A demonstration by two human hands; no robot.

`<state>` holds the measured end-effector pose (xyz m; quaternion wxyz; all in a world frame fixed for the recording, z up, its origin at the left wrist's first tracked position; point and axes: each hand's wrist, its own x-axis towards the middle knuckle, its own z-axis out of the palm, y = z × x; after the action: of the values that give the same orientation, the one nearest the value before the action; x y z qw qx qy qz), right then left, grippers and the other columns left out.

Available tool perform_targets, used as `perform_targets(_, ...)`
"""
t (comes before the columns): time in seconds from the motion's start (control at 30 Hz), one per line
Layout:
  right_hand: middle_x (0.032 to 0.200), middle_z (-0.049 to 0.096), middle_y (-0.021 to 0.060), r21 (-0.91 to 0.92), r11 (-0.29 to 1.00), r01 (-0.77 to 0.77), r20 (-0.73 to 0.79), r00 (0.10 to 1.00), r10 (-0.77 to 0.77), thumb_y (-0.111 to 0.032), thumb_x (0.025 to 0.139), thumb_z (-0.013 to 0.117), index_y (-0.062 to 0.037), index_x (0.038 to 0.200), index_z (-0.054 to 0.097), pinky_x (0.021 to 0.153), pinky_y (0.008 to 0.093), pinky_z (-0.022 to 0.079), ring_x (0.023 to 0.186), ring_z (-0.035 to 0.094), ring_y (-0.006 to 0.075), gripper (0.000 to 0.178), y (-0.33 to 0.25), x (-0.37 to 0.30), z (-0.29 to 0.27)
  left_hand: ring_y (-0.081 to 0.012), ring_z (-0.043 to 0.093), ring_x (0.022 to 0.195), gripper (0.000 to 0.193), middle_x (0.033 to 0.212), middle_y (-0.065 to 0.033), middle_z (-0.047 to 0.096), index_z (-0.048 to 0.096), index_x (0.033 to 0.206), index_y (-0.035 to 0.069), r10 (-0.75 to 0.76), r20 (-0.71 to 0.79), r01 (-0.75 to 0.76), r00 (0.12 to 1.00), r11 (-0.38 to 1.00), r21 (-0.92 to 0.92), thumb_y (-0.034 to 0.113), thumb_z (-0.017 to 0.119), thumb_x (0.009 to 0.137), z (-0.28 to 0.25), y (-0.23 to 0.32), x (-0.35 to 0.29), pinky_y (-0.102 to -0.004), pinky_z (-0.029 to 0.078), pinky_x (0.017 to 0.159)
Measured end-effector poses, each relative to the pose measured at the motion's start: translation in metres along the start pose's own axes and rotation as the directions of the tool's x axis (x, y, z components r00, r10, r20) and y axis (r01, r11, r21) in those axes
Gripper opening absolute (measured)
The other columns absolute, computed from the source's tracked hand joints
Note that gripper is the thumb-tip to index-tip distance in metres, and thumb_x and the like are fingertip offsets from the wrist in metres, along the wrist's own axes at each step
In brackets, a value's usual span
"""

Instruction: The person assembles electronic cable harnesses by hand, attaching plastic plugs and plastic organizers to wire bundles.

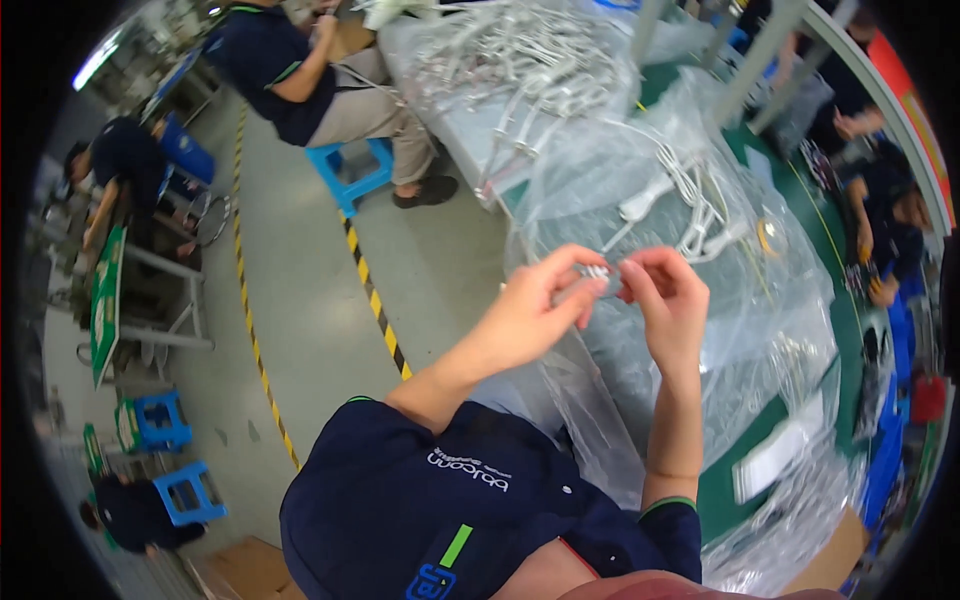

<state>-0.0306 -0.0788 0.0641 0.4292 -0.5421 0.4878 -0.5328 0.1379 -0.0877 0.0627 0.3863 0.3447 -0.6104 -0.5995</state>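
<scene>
My left hand [540, 305] is closed in a pinch on a small white ribbed piece [597, 271], whose exact kind I cannot make out. Close beside it, my right hand [668, 300] has thumb and fingers pressed together; what they hold, if anything, is too small to tell. Both hands are held over the table's near-left edge, above clear plastic sheeting [640, 400]. Just beyond them on the plastic lies a white cable [690, 195] in a loose bundle, with a white block-shaped part [646, 200] at its left.
A heap of white cables [530, 60] covers the far table end. A roll of yellow tape [768, 238] and a white flat stack [780, 447] lie to the right. At far left, a co-worker [290, 80] sits on a blue stool [350, 172]. A metal frame post [760, 60] rises at far right.
</scene>
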Motion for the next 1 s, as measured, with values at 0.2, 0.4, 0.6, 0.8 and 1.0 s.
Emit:
perform_targets(0.2,0.074,0.058,0.0119,-0.648,0.662,0.377,0.318,0.924,-0.214,-0.014,0.086,0.053,-0.0024,0.083,0.057,0.053,0.0359,0.044,0.063,0.058,0.0280,0.012,-0.015,-0.008,-0.004,-0.0161,0.056,0.056,0.027,0.058,-0.0061,0.055,0.050,0.104,0.004,-0.055,0.106,0.011,0.993,0.927,0.374,0.028,0.049,0.092,-0.010,0.012,-0.002,-0.0298,0.041,0.052)
perform_targets(0.4,0.062,0.058,0.0095,-0.601,0.723,0.340,0.545,0.836,0.060,-0.020,0.085,0.056,-0.0027,0.073,0.059,0.051,0.0340,0.043,0.056,0.056,0.0258,0.022,-0.001,-0.032,-0.024,-0.0271,0.061,0.064,0.029,0.063,-0.0116,0.058,0.049,0.108,0.009,-0.205,0.550,-0.107,0.810,0.870,0.482,0.033,0.044,0.093,-0.024,-0.003,-0.005,-0.0369,0.045,0.058)
perform_targets(0.6,0.058,0.051,-0.0030,-0.180,0.733,-0.656,0.608,0.512,0.607,-0.037,0.092,0.050,-0.0066,0.065,0.056,0.040,0.0180,0.030,0.047,0.043,0.0026,0.040,0.030,-0.062,-0.022,-0.0376,0.056,0.062,0.027,0.065,-0.0188,0.056,0.048,0.102,0.009,-0.166,0.788,-0.448,0.593,0.745,0.495,0.033,0.039,0.094,-0.026,-0.030,0.006,-0.0455,0.042,0.055)
perform_targets(0.8,0.054,0.047,-0.0027,-0.090,0.585,-0.806,0.662,0.390,0.640,-0.039,0.092,0.049,-0.0082,0.062,0.053,0.039,0.0165,0.026,0.043,0.039,0.0026,0.043,0.023,-0.053,-0.010,-0.0363,0.055,0.059,0.027,0.062,-0.0167,0.055,0.046,0.101,0.008,-0.133,0.822,-0.491,0.554,0.745,0.452,0.034,0.043,0.092,-0.040,-0.027,0.012,-0.0444,0.040,0.052)
perform_targets(1.0,0.056,0.054,-0.0002,-0.209,0.787,-0.581,0.706,0.467,0.532,-0.036,0.090,0.054,-0.0021,0.079,0.065,0.041,0.0189,0.037,0.047,0.050,0.0052,0.037,0.041,-0.063,0.008,-0.0316,0.057,0.059,0.025,0.061,-0.0114,0.056,0.045,0.098,0.007,-0.115,0.889,-0.648,0.443,0.645,0.406,0.029,0.050,0.088,-0.045,-0.042,0.009,-0.0402,0.041,0.049)
